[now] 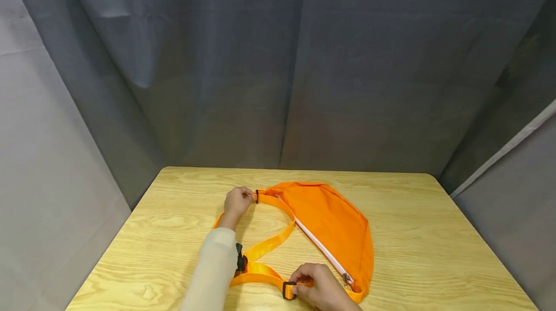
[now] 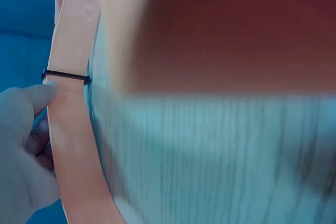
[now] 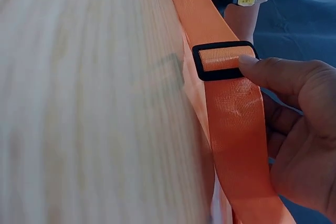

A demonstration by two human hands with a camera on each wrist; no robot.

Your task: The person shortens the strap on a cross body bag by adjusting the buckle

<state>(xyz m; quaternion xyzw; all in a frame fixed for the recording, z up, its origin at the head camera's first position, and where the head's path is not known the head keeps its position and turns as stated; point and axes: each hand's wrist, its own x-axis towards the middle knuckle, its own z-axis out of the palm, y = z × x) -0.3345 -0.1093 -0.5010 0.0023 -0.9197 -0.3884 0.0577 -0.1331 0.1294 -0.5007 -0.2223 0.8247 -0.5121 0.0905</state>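
An orange waist bag (image 1: 326, 219) with a white zipper (image 1: 319, 243) lies on the wooden table, its orange strap (image 1: 269, 246) looped out to the left. At the bag's upper left end, my left hand (image 1: 238, 204) pinches the strap just beside a thin black strap slider (image 2: 65, 75). Lower down, my right hand (image 1: 319, 284) grips the strap at a black rectangular slider (image 3: 198, 62), thumb on the slider and fingers behind the webbing. A black buckle (image 1: 241, 260) sits on the strap by my left forearm, which partly covers it.
The wooden table (image 1: 434, 253) has rounded far corners. Dark grey curtains (image 1: 226, 84) hang behind it, and paler panels (image 1: 48, 156) stand at both sides.
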